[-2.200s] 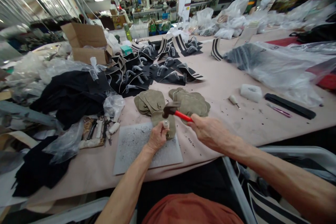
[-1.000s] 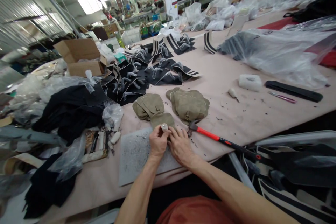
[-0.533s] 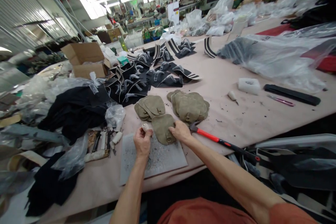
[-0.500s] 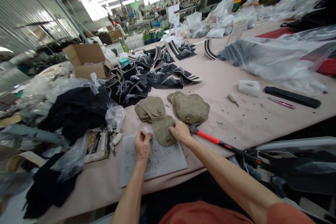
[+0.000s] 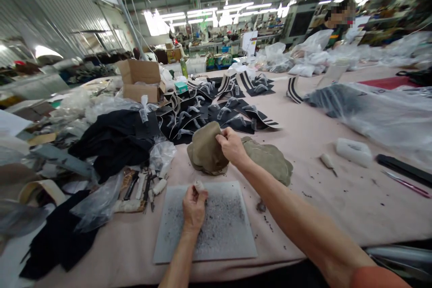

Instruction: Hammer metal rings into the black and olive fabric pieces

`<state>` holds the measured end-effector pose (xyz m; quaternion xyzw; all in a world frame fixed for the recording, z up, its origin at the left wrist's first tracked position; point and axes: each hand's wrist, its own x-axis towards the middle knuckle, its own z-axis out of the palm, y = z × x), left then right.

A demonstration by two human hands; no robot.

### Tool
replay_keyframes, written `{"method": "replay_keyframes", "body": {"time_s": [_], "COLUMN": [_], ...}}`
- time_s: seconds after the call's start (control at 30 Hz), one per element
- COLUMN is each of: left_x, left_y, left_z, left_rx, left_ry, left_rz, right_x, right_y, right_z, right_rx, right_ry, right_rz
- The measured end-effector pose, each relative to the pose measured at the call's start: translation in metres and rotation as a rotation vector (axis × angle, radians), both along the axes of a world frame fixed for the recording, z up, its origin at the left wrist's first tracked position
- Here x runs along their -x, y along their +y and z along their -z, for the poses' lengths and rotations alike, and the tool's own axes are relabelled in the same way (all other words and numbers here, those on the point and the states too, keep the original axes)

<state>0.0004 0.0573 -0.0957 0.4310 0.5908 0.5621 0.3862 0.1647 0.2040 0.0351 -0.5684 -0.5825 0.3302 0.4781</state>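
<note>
My right hand (image 5: 232, 145) pinches the edge of an olive fabric piece (image 5: 209, 145), raised and curved above the left pile of like pieces (image 5: 199, 164). Another pile of olive pieces (image 5: 270, 159) lies to the right, partly behind my right forearm. Over the speckled grey board (image 5: 232, 229), my left hand (image 5: 193, 209) is closed around a small tool with a white-wrapped end (image 5: 199, 185); the rest of it is hidden in my fingers.
Several white-wrapped tools (image 5: 140, 189) lie left of the board. Black pieces with striped straps (image 5: 216, 114) spread across the table behind. To the right are a white-handled awl (image 5: 327, 163), a white block (image 5: 353, 152) and tweezers (image 5: 407, 183). A co-worker (image 5: 332, 24) is at the back right.
My right hand has moved the olive piece off the board, up and over the left pile. My left hand keeps the tool above the board. The view has shifted, and the red-handled hammer no longer shows.
</note>
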Motion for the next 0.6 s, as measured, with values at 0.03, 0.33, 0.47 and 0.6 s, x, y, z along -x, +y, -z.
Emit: {"method": "replay_keyframes", "body": {"time_s": [0.03,0.33,0.47,0.6], "left_x": [0.0,0.001,0.003,0.002], "left_y": [0.0,0.005,0.01,0.011], "left_z": [-0.001,-0.006,-0.003,-0.003], "left_rx": [0.008,0.04,0.074,0.059], "left_ry": [0.004,0.036,0.067,0.078], "left_rz": [-0.004,-0.03,-0.029,-0.021], "right_x": [0.004,-0.005,-0.052,-0.133], "right_y": [0.014,0.002,-0.046,-0.079], "right_z": [-0.001,0.07,0.087,0.089], "right_rx": [0.017,0.199,-0.014,-0.116], "right_ry": [0.011,-0.293,-0.532,-0.726], "right_rz": [0.028,0.124,-0.003,-0.104]}}
